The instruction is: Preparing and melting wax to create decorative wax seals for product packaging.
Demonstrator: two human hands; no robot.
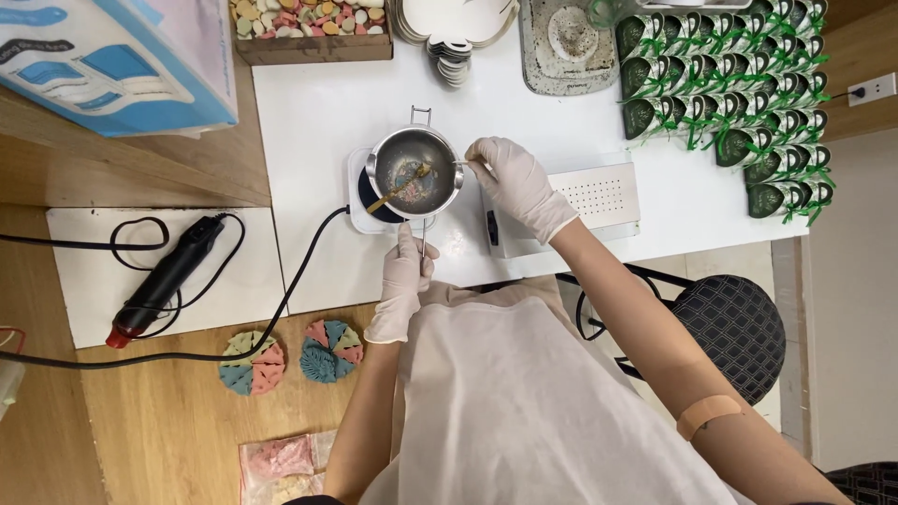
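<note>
A small metal pot (pixel 414 171) sits on a round black hot plate with a white base (pixel 360 192), near the middle of the white table (pixel 309 112). Inside it lies a melting mass of mixed colours, with a wooden stirring stick (pixel 398 189) resting across it, slanting toward the near left. The left hand (pixel 408 271), gloved in white, is closed around the thin metal handle (pixel 423 236) that runs from the pot toward the person. The right hand (pixel 510 182), also gloved, pinches the pot's right rim with its fingertips.

Just right of the pot lies a white box with a perforated top (pixel 599 194). Farther right, rows of dark green heart-shaped pieces tied with green ribbon (pixel 739 89) cover the table's far right corner. At the far edge stand a wooden tray of pastel pieces (pixel 309 23), a stack of white dishes (pixel 454 23) and a speckled tray (pixel 566 42). To the left, a black heat gun with a red tip (pixel 159 281) lies on a white board, and two fan-shaped discs of coloured wedges (pixel 290 360) lie on the wooden floor.
</note>
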